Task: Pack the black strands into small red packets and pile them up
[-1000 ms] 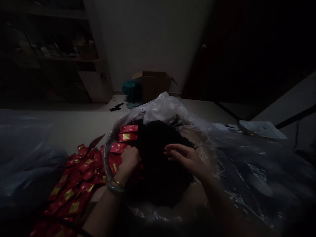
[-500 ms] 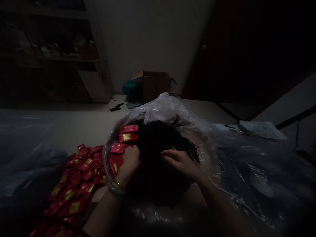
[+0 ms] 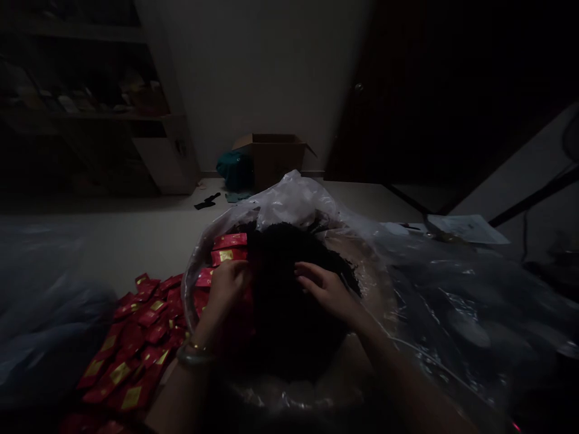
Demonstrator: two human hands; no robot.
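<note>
A round basin lined with clear plastic [image 3: 289, 196] stands in front of me, holding a heap of dark, loose, leaf-like material [image 3: 289, 241]. Along its left side lie small red packets [image 3: 229, 241] with gold labels. My left hand [image 3: 228, 283] is over these packets, its fingers curled together; what they hold, if anything, is hidden. Over the dark heap my right hand [image 3: 323, 289] has its thumb and fingers bent close together. Dim light hides whether anything is between them. Bangles [image 3: 194, 355] circle my left wrist.
A pile of red packets [image 3: 131, 349] lies left of the basin. Large plastic bags stand at the far left [image 3: 40, 325] and right [image 3: 452, 325]. An open cardboard box [image 3: 277, 160] and a teal bag [image 3: 235, 170] rest by the wall. Shelves [image 3: 104, 114] rise at the left.
My left hand has moved slightly up and left, over the upper packets in the basin. My right hand stays over the dark heap. The view has shifted a little.
</note>
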